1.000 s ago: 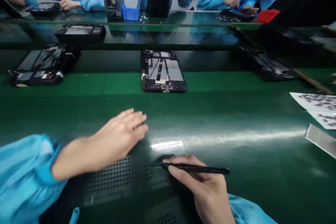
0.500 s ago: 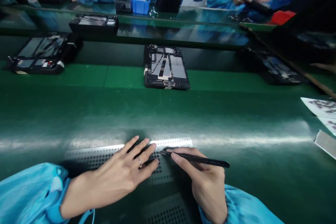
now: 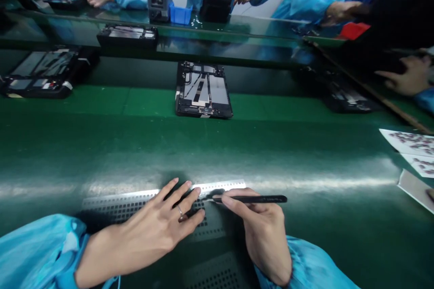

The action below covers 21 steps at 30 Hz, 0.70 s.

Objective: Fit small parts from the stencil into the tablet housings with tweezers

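A pale sheet (image 3: 224, 230) with rows of small dark squares lies on the green work surface. My left hand (image 3: 162, 226) rests flat across it, fingers spread, a ring on one finger. My right hand (image 3: 262, 230) pinches black tweezers (image 3: 261, 199), whose tips touch or hover over the sheet beside my left fingertips. A second sheet of dark squares (image 3: 217, 275) lies nearer, at the bottom edge, partly in shadow.
Opened tablet-like devices stand beyond my hands: one in the middle (image 3: 217, 90), one at left (image 3: 44, 70), others behind. Printed papers (image 3: 410, 144) lie at right. Co-workers in blue sleeves sit across, near a blue bin (image 3: 181, 14); another person's hand (image 3: 412, 76) shows at right.
The tweezers have turned more level, and my right hand has shifted slightly left. My left hand stays flat. Another person's hand has appeared at the right edge. The view has shifted a little.
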Tool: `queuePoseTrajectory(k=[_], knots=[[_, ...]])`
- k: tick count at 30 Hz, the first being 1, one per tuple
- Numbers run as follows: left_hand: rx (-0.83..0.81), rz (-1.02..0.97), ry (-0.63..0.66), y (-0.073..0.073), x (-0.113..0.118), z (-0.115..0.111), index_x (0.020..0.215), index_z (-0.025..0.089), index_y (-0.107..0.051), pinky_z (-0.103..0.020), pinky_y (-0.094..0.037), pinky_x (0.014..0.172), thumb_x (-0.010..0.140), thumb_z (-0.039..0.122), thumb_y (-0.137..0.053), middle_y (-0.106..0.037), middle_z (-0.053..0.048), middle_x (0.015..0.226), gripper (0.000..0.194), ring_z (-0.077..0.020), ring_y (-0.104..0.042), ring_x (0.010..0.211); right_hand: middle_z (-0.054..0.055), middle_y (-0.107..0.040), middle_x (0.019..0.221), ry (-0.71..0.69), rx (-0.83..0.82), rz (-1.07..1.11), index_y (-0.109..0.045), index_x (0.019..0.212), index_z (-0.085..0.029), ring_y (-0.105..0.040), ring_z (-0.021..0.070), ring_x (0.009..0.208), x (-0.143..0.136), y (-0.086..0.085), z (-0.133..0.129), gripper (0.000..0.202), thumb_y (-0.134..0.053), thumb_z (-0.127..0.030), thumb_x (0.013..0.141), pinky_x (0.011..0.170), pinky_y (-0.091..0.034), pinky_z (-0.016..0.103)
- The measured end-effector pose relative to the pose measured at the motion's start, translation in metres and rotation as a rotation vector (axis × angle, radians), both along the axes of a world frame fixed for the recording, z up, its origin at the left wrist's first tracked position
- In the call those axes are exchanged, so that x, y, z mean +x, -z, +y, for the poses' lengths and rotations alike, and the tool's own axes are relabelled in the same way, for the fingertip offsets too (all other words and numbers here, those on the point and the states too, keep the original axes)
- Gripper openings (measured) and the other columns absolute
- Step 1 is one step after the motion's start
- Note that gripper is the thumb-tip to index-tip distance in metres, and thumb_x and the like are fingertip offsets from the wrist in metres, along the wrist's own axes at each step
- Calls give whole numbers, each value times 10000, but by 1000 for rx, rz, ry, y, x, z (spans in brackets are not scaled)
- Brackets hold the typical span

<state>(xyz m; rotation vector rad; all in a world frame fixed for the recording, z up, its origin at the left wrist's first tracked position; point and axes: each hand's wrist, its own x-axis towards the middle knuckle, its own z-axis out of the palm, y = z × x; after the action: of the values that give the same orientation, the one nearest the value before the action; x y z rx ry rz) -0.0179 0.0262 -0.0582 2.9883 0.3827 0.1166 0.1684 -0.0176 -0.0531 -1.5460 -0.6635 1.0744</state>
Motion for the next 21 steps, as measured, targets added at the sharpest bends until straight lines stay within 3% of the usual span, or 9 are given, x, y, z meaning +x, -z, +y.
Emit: queuePoseTrajectory(k=[3, 6, 10, 13, 17, 21], knots=[[1, 4, -14, -2, 5, -1, 1257, 128, -347, -463, -365, 946, 690, -8, -463, -356, -160, 1309, 595, -309, -262, 1227, 14, -650, 552, 43, 30, 68, -679, 517, -187, -606, 143, 569, 11, -9, 12, 25, -693, -202, 531, 547, -472, 192], [-66, 31, -83, -2, 14, 14, 1255, 152, -348, -430, -366, 953, 668, 7, -491, -378, -131, 1306, 621, -274, -323, 1209, 14, -641, 534, 77, 86, 132, -664, 505, -164, -618, 151, 561, 27, -17, 37, 54, -710, -178, 480, 569, -485, 207], [-113, 7, -456, 4, 27, 69, 1219, 181, -402, -429, -323, 979, 819, 151, -450, -374, -119, 1313, 404, -249, -349, 1203, -4, -619, 530, 138, 187, 200, -621, 519, -126, -614, 135, 556, 48, -16, 89, 67, -673, -94, 546, 645, -496, 246], [-71, -33, -671, 10, 34, 119, 1273, 82, -303, -479, -340, 943, 843, 294, -466, -331, -218, 1310, 506, -315, -341, 1197, -37, -589, 554, 187, 214, 232, -563, 583, -112, -598, 103, 568, 52, -5, 129, 162, -585, -42, 727, 636, -496, 261], [-76, -86, -795, 19, 42, 162, 1237, 128, -351, -489, -392, 879, 827, 372, -505, -417, -155, 1239, 501, -285, -445, 1103, -32, -572, 659, 204, 214, 263, -541, 672, -105, -586, 101, 628, 43, 13, 170, 145, -544, -110, 817, 586, -495, 248], [-106, -134, -830, 25, 51, 173, 1163, 164, -428, -449, -422, 838, 840, 344, -495, -460, -91, 1173, 376, -228, -492, 1018, -23, -577, 690, 180, 226, 282, -549, 701, -104, -585, 102, 639, 37, 19, 192, 129, -541, -136, 825, 585, -497, 248]])
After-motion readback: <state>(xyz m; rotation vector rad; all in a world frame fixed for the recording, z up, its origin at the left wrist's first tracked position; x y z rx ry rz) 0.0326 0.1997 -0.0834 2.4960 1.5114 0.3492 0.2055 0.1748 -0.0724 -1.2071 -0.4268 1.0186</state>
